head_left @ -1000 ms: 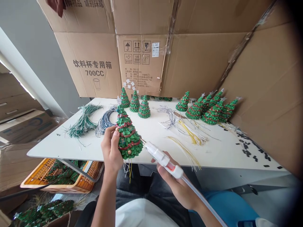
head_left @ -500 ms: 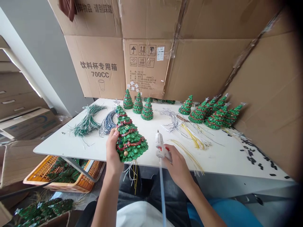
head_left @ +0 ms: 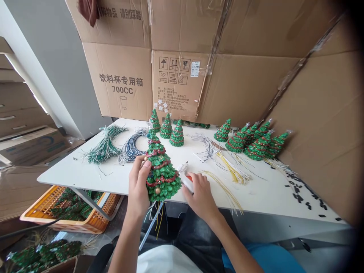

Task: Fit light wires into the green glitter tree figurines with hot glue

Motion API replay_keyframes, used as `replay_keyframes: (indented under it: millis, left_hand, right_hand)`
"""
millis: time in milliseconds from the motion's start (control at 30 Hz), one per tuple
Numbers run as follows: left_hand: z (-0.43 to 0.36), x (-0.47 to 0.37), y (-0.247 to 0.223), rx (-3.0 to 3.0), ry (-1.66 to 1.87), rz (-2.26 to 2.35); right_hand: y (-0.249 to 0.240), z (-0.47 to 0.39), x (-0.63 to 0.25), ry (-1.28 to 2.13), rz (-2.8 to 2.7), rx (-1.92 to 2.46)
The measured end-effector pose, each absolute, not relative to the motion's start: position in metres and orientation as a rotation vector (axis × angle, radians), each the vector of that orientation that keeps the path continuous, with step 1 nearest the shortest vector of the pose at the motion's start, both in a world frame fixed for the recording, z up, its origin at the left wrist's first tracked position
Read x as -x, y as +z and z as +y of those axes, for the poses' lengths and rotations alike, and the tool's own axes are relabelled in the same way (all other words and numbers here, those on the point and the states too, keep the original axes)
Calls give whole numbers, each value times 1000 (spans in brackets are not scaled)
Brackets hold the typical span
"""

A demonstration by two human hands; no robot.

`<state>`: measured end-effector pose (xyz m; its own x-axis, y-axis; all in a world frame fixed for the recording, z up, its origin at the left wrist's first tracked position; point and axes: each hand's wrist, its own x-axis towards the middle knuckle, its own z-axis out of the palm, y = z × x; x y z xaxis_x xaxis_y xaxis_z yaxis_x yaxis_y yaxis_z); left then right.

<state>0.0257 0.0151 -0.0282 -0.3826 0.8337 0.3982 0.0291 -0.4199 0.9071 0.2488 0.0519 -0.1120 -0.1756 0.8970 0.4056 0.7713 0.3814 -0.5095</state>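
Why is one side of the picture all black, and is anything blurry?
In the head view, a soft black patch hides the right edge, cause not shown; also in the head view, the tree in the left hand looks fairly crisp, but the small print on the cardboard is mostly too fuzzy to read.

The single camera is worn on the person's head and looks forward and down, past the white shirt (head_left: 170, 259) at the bottom edge to the left hand (head_left: 140, 180) and right hand (head_left: 200, 191) close in front. Its wide view takes in the white table (head_left: 256, 199) from above its near edge and faces the cardboard (head_left: 241, 87) standing behind. Beyond the table's left end it reaches down to an orange crate (head_left: 82, 226), while a dark blur covers the far right.
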Motion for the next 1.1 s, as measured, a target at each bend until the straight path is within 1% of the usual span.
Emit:
replay_keyframes:
  millis: [167, 333, 433, 533, 833, 1100]
  left_hand:
    - [5, -31, -19, -1251, 1801, 1126]
    - [3, -40, -18, -1373, 1686, 1145]
    - [3, -51, -20, -1415, 1606, 1133]
    - [1, -63, -21, -1487, 1557, 1138]
    - [-6, -84, -21, -1641, 1513, 1210]
    - [-8, -94, -24, -1700, 1552, 1225]
  right_hand:
    - [-104, 40, -256, 220, -1909, 1370]
    - [-63, 9, -269, 246, -1777, 1243]
    - [-35, -16, -270, 448, -1719, 1011]
    - [-21, -33, -267, 525, -1693, 916]
    - [-28, -39, -265, 478, -1549, 938]
    - [-23, -48, -264, 548, -1400, 1026]
